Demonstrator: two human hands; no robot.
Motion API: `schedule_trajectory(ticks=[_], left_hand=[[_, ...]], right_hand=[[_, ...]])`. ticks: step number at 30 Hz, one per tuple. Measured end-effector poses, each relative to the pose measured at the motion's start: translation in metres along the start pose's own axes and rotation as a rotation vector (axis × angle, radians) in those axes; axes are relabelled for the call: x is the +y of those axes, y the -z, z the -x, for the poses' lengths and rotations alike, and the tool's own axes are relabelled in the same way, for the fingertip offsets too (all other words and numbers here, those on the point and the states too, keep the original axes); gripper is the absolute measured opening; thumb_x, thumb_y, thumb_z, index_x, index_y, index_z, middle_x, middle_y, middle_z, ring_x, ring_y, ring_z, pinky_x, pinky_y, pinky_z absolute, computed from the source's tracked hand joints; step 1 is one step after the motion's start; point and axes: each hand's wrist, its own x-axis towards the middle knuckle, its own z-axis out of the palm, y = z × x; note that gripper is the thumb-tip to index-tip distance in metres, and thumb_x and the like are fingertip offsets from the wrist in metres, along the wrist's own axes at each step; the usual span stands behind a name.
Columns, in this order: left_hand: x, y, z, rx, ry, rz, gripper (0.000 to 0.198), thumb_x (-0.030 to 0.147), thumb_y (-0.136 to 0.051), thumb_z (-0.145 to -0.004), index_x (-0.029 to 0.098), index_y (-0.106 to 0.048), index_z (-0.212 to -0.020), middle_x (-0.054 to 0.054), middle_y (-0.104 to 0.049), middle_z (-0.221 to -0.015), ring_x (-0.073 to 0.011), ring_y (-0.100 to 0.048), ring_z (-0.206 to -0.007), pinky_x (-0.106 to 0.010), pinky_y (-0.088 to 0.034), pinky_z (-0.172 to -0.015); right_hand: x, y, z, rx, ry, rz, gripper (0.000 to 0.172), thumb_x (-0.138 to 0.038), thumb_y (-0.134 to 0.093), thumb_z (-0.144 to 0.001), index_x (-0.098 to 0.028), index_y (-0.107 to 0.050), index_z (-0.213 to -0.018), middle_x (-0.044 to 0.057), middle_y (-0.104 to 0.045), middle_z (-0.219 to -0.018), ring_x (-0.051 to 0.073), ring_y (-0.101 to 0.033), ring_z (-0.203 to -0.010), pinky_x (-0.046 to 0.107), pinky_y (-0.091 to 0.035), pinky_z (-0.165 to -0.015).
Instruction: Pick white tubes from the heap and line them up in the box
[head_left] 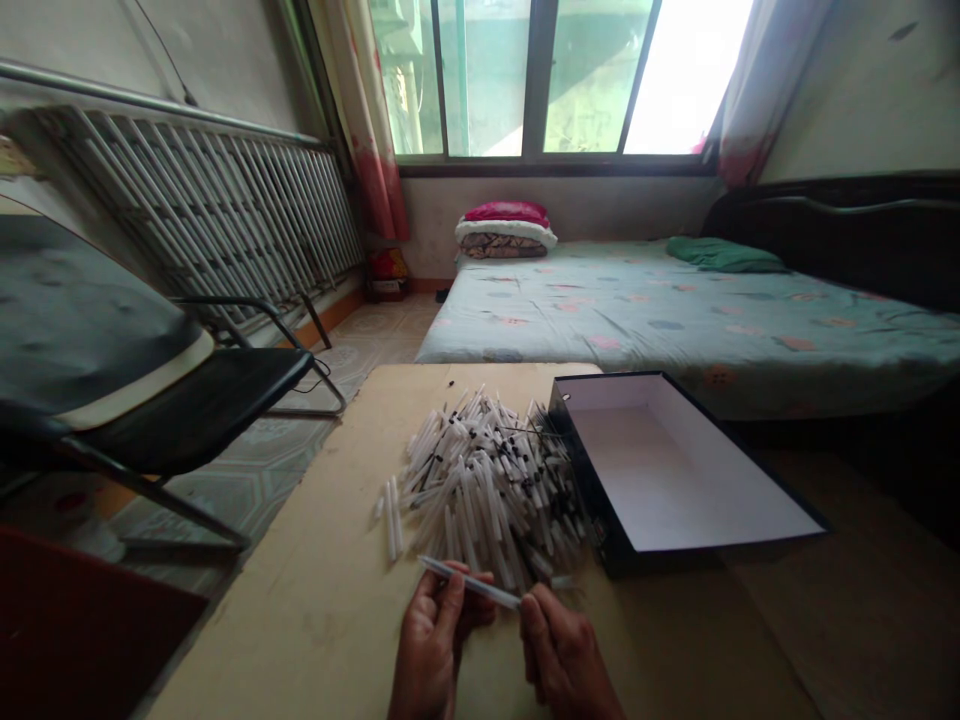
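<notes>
Head camera is showing the left hand (429, 632) pinching a pen (491, 592) near one end and the right hand (562, 637) gripping the other end, probably so it is not wobbling. Both are holding it over the bench (300, 590), just in front of a big pile of pens (480, 490), which is maybe lying close for easy reaching. An open box (675, 485) is sitting right beside the pile. The pen is looking thin, straight and whitish, a bit see-through.
</notes>
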Motion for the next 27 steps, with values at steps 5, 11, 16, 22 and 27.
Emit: schedule_trajectory(ticks=[5,11,16,22,27], left_hand=[[-0.0006,0.0013,-0.0023,0.012,-0.003,-0.006,0.035,0.034,-0.076,-0.064,0.014,-0.057,-0.086,-0.008,-0.073,-0.077,-0.0179,-0.066,-0.063,-0.03,-0.053,-0.063],[-0.0011,0.0029,-0.0036,-0.037,-0.019,-0.037,0.033,0.034,-0.072,-0.069,0.015,-0.054,-0.088,-0.007,-0.072,-0.078,-0.0165,-0.065,-0.063,-0.029,-0.052,-0.063],[-0.0007,0.0032,-0.0037,-0.035,-0.021,-0.026,0.033,0.035,-0.071,-0.07,0.015,-0.053,-0.09,-0.007,-0.072,-0.077,-0.0166,-0.065,-0.063,-0.029,-0.051,-0.065],[0.0006,0.0023,-0.004,-0.048,-0.018,-0.037,0.033,0.035,-0.071,-0.069,0.016,-0.054,-0.088,-0.006,-0.072,-0.078,-0.0166,-0.065,-0.063,-0.029,-0.051,-0.065],[0.0012,0.0029,-0.0034,-0.049,-0.024,-0.04,0.034,0.036,-0.072,-0.068,0.015,-0.054,-0.088,-0.006,-0.072,-0.078,-0.0175,-0.065,-0.064,-0.03,-0.051,-0.066]], right_hand=[[-0.0045,0.0023,-0.0001,0.087,0.114,0.065,0.028,-0.042,-0.034,-0.093,-0.02,-0.051,-0.09,-0.004,-0.052,-0.054,0.012,-0.053,-0.045,0.019,-0.037,-0.048],[-0.0044,0.0024,0.0008,-0.064,-0.016,-0.039,0.039,-0.043,-0.027,-0.095,-0.022,-0.041,-0.066,-0.006,-0.043,-0.044,0.008,-0.043,-0.035,0.018,-0.031,-0.041],[-0.0032,0.0021,0.0004,-0.007,0.025,0.005,0.033,-0.045,-0.031,-0.093,-0.02,-0.049,-0.084,-0.005,-0.05,-0.05,0.011,-0.051,-0.042,0.019,-0.035,-0.045],[-0.0046,0.0014,0.0002,-0.08,-0.039,-0.079,0.037,-0.047,-0.028,-0.094,-0.022,-0.042,-0.07,-0.006,-0.047,-0.046,0.009,-0.044,-0.035,0.017,-0.031,-0.039],[-0.0047,0.0015,0.0005,-0.063,-0.048,-0.081,0.038,-0.048,-0.028,-0.094,-0.021,-0.046,-0.074,-0.006,-0.046,-0.045,0.009,-0.046,-0.036,0.017,-0.033,-0.041]])
